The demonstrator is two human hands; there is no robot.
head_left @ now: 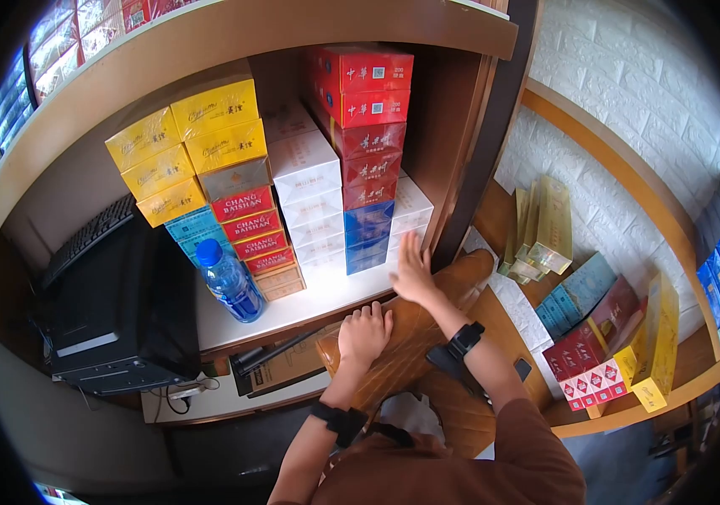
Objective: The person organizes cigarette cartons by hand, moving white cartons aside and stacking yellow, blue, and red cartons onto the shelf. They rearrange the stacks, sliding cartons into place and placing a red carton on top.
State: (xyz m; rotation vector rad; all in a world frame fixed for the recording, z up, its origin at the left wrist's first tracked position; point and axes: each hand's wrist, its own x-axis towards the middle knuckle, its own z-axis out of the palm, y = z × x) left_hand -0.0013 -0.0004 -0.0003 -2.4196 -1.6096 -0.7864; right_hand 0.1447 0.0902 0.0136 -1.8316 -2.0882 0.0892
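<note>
My left hand [366, 334] rests palm down on the brown quilted leather chair [415, 337], its fingers slightly spread and nothing in it. At the right end of the shelf, my right hand [413, 271] is raised with its fingers apart, at the lower part of a stack of white cartons [406, 206]. Left of that stack stand blue cartons [368, 238] under red cartons [373, 139]. More white cartons [309, 185] stand further left. A blue-capped bottle [232, 282] is upright in front of red Changbaishan cartons [250, 225], with yellow cartons [217, 109] above them.
A black computer case [116, 311] with a keyboard [89, 240] on top is at the left. On the right, a curved wooden shelf [672, 404] holds yellow, red and blue cartons. A dark upright post [488, 143] separates the two areas. Cables lie below the white shelf.
</note>
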